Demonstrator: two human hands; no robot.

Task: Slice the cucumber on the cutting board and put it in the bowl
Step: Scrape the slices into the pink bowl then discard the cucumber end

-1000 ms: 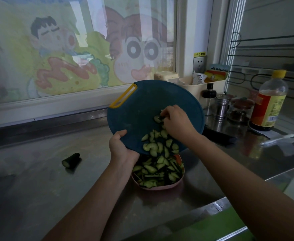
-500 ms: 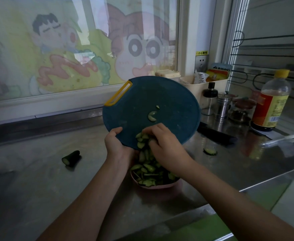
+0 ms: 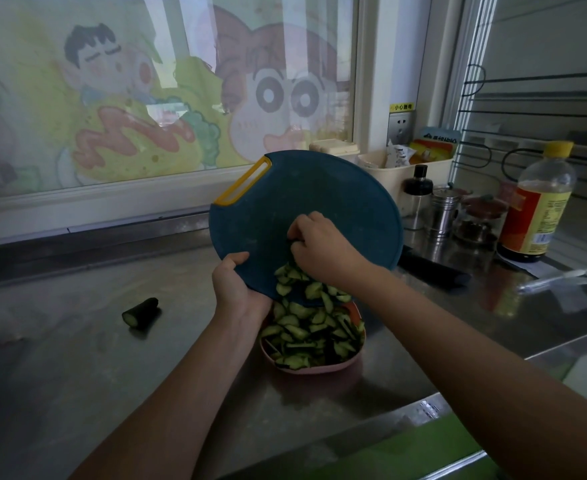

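The round dark-blue cutting board [image 3: 337, 195] with a yellow handle slot is tilted steeply over the pink bowl [image 3: 320, 370]. My left hand [image 3: 236, 285] grips the board's lower left edge. On the board's face lies my right hand [image 3: 323, 251], its bent fingers raking against the surface just above a run of cucumber slices [image 3: 295, 275] that slide off the lower edge. The bowl below is heaped with cucumber slices [image 3: 306, 334]. Whatever is under my right fingers is hidden.
A cucumber end piece [image 3: 141, 311] lies on the steel counter to the left. A dark knife handle [image 3: 430, 271] sits right of the board. At the back right stand a sauce bottle [image 3: 534, 206], a metal shaker [image 3: 443, 213], jars and a white tub [image 3: 389, 171].
My right hand swept slices down into the bowl, then moved back up the board to where two stray slices were. The board stays tilted in my left hand.
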